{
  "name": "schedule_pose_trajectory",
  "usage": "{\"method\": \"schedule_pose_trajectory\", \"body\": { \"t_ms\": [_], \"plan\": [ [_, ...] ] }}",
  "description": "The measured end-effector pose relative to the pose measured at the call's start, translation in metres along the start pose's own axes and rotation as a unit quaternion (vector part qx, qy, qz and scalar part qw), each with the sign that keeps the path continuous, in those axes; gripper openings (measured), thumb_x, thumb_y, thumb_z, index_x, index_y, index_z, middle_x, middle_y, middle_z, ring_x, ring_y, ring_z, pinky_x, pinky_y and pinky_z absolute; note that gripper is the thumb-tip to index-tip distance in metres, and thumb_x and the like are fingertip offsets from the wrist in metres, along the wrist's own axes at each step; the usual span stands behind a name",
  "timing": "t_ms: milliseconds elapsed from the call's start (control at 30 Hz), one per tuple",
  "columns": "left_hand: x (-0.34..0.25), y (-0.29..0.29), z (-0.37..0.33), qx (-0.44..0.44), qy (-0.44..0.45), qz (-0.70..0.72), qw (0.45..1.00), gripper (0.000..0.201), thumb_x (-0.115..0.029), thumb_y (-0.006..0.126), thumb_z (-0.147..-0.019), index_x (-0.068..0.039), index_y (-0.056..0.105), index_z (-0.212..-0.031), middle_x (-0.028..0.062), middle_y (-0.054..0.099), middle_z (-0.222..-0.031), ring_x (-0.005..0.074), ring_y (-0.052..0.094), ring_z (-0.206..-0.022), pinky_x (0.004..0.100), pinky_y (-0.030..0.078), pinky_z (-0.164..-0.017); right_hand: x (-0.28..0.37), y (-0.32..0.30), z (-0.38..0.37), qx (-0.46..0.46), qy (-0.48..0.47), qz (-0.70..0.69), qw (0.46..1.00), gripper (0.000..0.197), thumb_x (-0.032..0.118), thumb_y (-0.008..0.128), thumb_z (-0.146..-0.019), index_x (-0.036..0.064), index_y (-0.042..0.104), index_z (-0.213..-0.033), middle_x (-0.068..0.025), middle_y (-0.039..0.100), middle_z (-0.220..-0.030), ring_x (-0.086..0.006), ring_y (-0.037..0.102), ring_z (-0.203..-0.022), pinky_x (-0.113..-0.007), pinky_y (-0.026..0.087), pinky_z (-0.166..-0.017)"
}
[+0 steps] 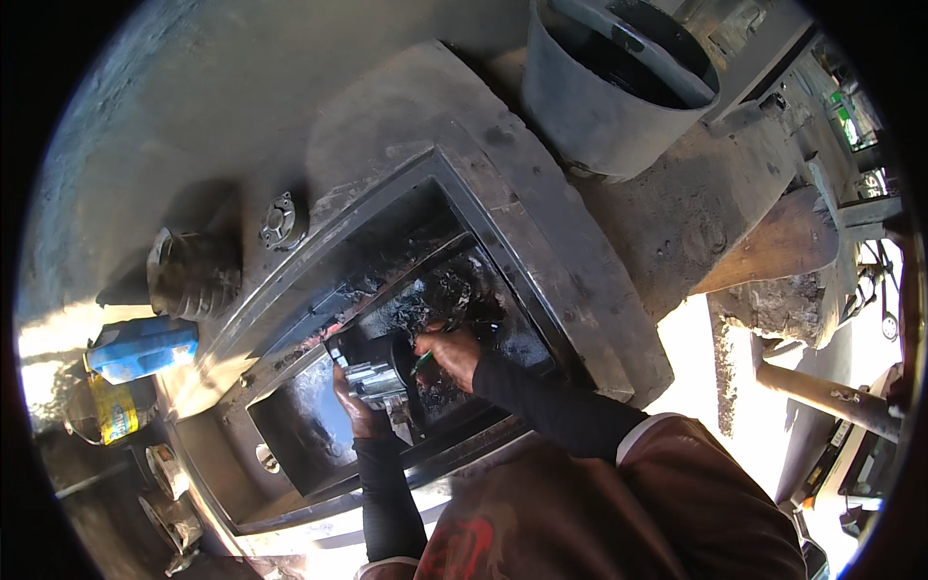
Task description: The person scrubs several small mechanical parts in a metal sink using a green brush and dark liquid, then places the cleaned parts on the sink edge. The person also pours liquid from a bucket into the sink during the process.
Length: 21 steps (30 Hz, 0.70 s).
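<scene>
The left hand (362,416) curls its fingers round a ribbed silver metal part (377,379), over a smooth black tray (293,452); the right hand (454,354) pinches a green stick (422,362) (a jug (85,410) bears a printed yellow label (118,412)).

The machine part (377,379), with a bright silvery, ridged side and a rounded black section toward its far right, was held at a tilt over the dark, wet tray (300,454). The slim green tool (422,362) slanted just beside its right side, also held; most of it was covered, so its kind could not be told.
</scene>
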State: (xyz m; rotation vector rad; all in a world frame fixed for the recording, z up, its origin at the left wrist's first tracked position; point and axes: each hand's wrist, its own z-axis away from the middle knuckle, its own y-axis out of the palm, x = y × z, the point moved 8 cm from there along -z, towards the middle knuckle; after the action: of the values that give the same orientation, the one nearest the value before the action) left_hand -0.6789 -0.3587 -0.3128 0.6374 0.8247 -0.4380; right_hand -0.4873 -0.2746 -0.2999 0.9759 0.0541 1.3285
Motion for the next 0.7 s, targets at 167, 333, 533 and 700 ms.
{"method": "schedule_pose_trajectory", "body": {
  "t_ms": [167,333,533,700],
  "plan": [
    [0.004,-0.004,-0.01,0.078,0.003,-0.032,0.996,0.053,-0.05,0.04,-0.101,-0.006,0.056,-0.126,0.0102,0.067,-0.111,0.0222,0.066,-0.098,0.0374,0.055,-0.082,0.046,-0.001,0.004,-0.057,-0.245,0.332,0.909,0.016,0.012,0.07,-0.083,-0.0013,0.062,-0.089,-0.008,0.07,-0.084,-0.0245,0.07,-0.074,-0.038,0.056,-0.067],
    [0.029,-0.024,-0.025,0.168,-0.102,0.001,0.98,0.049,-0.04,0.045,-0.102,-0.002,0.054,-0.132,0.0144,0.064,-0.121,0.0249,0.065,-0.108,0.0388,0.057,-0.09,0.063,0.005,0.004,0.025,-0.437,0.407,0.802,0.023,0.02,0.072,-0.084,0.0053,0.069,-0.101,-0.0121,0.072,-0.094,-0.025,0.071,-0.089,-0.036,0.055,-0.084],
    [-0.005,-0.026,-0.014,0.16,0.198,-0.366,0.895,0.041,-0.033,0.045,-0.103,-0.004,0.056,-0.13,0.0109,0.066,-0.118,0.0246,0.066,-0.106,0.036,0.058,-0.086,0.041,-0.066,-0.042,-0.135,-0.145,0.598,0.777,0.026,0.026,0.071,-0.084,0.0066,0.07,-0.1,-0.0089,0.071,-0.089,-0.0213,0.067,-0.087,-0.038,0.051,-0.082],
    [0.003,-0.067,-0.022,-0.064,0.003,0.023,0.998,0.042,-0.04,0.046,-0.102,-0.007,0.061,-0.123,0.0071,0.068,-0.112,0.0233,0.066,-0.1,0.0375,0.055,-0.089,0.036,-0.052,-0.011,-0.055,-0.091,0.211,0.972,0.015,0.021,0.071,-0.082,0.0082,0.064,-0.085,-0.001,0.061,-0.079,-0.0148,0.057,-0.078,-0.032,0.045,-0.075]
  ]
}}
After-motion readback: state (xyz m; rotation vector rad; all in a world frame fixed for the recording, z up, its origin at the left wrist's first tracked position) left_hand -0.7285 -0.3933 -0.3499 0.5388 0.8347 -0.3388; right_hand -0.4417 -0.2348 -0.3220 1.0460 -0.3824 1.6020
